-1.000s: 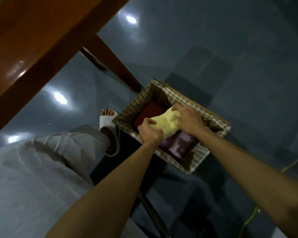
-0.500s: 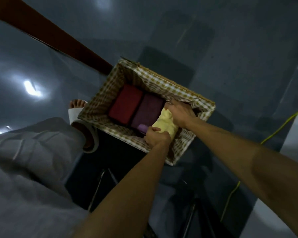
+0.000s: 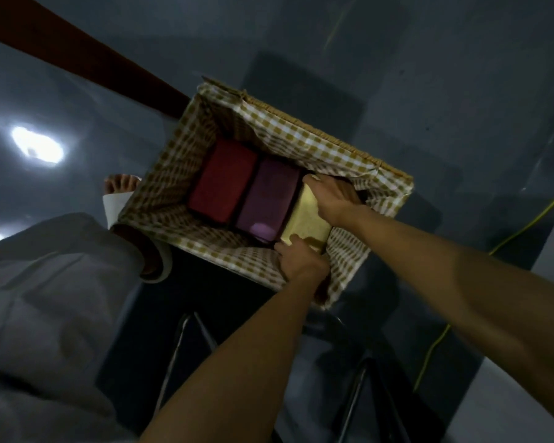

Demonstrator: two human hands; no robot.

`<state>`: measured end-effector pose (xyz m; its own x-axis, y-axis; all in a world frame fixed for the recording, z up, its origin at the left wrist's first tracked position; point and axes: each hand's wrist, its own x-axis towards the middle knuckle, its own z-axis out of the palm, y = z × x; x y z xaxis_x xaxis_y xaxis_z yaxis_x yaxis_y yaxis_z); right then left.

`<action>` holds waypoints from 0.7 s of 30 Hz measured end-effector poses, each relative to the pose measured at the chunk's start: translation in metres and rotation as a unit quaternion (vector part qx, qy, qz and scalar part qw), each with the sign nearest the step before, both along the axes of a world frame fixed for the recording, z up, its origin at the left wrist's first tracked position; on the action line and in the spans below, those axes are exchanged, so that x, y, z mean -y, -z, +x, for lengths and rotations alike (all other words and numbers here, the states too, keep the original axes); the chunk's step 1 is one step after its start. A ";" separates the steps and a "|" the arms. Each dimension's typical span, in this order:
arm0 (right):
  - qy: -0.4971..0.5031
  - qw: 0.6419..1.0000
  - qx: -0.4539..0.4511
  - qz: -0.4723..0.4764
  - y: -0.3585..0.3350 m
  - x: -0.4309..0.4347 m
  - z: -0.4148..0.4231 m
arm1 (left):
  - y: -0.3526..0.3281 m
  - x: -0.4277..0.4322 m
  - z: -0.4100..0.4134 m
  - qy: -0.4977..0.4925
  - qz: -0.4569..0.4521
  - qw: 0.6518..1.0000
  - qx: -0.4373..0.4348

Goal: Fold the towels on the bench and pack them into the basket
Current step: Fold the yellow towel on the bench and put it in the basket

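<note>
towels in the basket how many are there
3, side by side in the basket: red towel leftmost, purple towel in the middle, yellow towel rightmost, held by left hand and right hand. Others may lie hidden beneath.

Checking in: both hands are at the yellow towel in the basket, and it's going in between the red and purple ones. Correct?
Not quite. In the head view the yellow towel sits at the end of the row, beside the purple towel, which lies between it and the red towel. Both the left hand and the right hand are at it, inside the basket.
</note>
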<state>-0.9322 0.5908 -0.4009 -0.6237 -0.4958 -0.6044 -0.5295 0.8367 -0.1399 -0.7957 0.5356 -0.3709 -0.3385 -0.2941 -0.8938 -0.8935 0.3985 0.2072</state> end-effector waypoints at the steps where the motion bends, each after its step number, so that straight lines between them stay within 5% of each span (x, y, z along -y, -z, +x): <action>1: -0.003 0.999 -0.046 -0.018 -0.001 0.000 0.004 | -0.002 -0.002 0.001 0.082 -0.059 0.994 -0.030; 3: -0.015 0.992 -0.126 -0.022 0.001 0.001 0.015 | 0.000 -0.006 0.000 0.249 -0.117 0.954 -0.123; 5: 0.012 0.992 -0.125 -0.032 0.004 0.004 0.020 | 0.009 -0.005 -0.001 0.380 -0.076 0.909 -0.156; 8: 0.101 0.994 0.031 -0.040 0.013 0.002 0.010 | 0.030 0.007 0.004 0.482 -0.007 0.874 -0.062; 10: 0.132 0.983 0.127 -0.021 0.021 -0.001 0.002 | 0.039 0.017 0.007 0.492 0.016 0.870 -0.009; 14: 0.163 0.971 0.168 -0.040 0.030 -0.004 0.001 | 0.041 0.025 0.001 0.471 0.052 0.881 0.013; 21: 0.225 0.954 0.190 -0.056 0.010 -0.005 0.007 | 0.009 0.029 -0.004 0.349 0.067 0.932 -0.075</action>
